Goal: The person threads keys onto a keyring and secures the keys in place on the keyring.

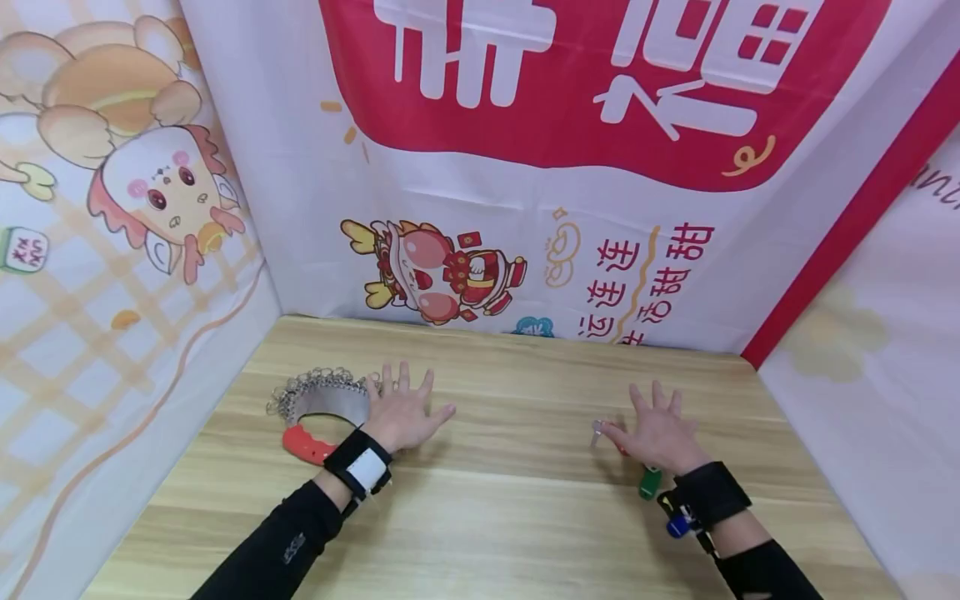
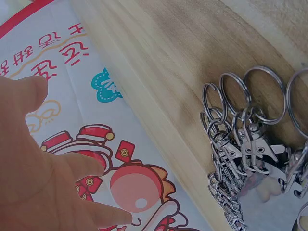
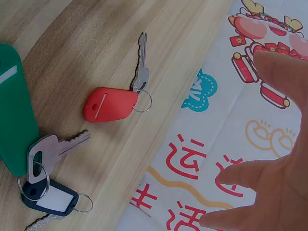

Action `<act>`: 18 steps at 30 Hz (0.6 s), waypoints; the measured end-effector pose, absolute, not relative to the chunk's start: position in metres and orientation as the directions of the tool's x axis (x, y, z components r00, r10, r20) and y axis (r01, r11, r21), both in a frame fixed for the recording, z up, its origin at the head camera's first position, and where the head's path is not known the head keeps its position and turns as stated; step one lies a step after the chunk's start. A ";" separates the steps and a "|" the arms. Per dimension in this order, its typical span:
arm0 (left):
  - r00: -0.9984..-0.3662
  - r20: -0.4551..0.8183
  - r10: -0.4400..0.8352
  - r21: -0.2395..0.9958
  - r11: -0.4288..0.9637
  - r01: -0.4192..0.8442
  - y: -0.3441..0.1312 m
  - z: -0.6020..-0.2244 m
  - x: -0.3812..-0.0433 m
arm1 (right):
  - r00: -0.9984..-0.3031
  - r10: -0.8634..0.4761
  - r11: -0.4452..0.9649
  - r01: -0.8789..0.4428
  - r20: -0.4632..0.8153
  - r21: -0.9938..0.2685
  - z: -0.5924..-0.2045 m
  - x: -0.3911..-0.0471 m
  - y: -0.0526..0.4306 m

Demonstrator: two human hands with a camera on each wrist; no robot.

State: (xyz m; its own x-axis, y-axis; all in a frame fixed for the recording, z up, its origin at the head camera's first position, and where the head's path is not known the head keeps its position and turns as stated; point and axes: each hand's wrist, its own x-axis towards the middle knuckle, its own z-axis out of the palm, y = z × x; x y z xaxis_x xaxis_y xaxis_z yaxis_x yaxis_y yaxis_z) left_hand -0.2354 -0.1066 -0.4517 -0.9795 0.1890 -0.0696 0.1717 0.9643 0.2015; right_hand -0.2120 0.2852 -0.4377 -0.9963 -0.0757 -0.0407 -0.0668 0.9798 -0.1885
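My left hand [image 1: 405,417] hovers with fingers spread, holding nothing, and partly covers a curved metal plate [image 1: 333,404] with a red handle [image 1: 303,444]. Many small metal rings and clips [image 2: 260,139] line that plate's outer edge. On the right, my other hand [image 1: 660,433] also has its fingers stretched apart and grips nothing. Beneath and beside it lie keys with plastic tags: a red tag [image 3: 111,104] with a silver key [image 3: 142,62], a green tag [image 3: 17,115] with a key [image 3: 57,149], and a dark blue tag [image 3: 50,197] with a white label.
The wood-grain tabletop [image 1: 517,533] lies under everything. A printed cloth [image 1: 465,183] in red and white hangs along the back edge. Patterned cloth also stands at the left [image 1: 135,250] and right [image 1: 885,333]. Both wrists wear black straps.
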 end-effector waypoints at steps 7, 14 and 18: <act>-0.985 -0.037 0.171 0.221 0.962 0.158 -0.117 -0.449 -0.232 | -0.996 -0.084 0.979 -0.075 -0.037 -0.191 -0.439 -0.212 0.286; -0.988 0.091 0.126 0.268 0.952 0.146 -0.156 -0.453 -0.222 | -0.994 -0.104 0.954 -0.108 0.029 -0.279 -0.441 -0.210 0.287; -0.989 0.121 0.084 0.294 0.949 0.116 -0.182 -0.451 -0.218 | -0.995 -0.092 0.917 -0.100 0.038 -0.387 -0.437 -0.206 0.291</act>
